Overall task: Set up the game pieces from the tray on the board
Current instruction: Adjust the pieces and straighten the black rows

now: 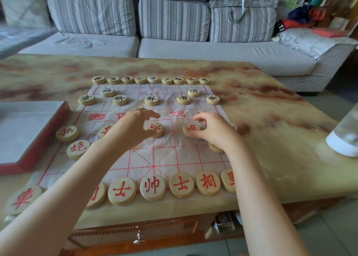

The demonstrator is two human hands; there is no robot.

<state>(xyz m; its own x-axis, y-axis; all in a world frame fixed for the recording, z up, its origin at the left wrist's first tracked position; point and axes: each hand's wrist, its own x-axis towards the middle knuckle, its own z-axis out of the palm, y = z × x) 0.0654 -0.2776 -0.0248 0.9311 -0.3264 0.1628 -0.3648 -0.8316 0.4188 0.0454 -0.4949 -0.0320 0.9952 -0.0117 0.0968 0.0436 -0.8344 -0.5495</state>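
Observation:
A white cloth board (pixel 174 155) with red grid lines lies on the table. Black-lettered wooden discs (pixel 151 100) fill its far rows; red-lettered discs (pixel 152 187) line the near edge. My left hand (pixel 133 127) pinches a red soldier disc (pixel 155 129) at mid-board, thumb and fingers curled round it. My right hand (pixel 213 129) pinches another red soldier disc (pixel 190 129) just to the right, and it covers a further disc (pixel 214 148) below the wrist. The red-rimmed tray (pixel 48 131) sits at the left with its white inside bare.
A clear bottle with a white base (pixel 343 139) stands at the table's right edge. A striped grey sofa (pixel 174 48) runs behind the table. A wooden drawer with a key (pixel 138 240) is under the near edge.

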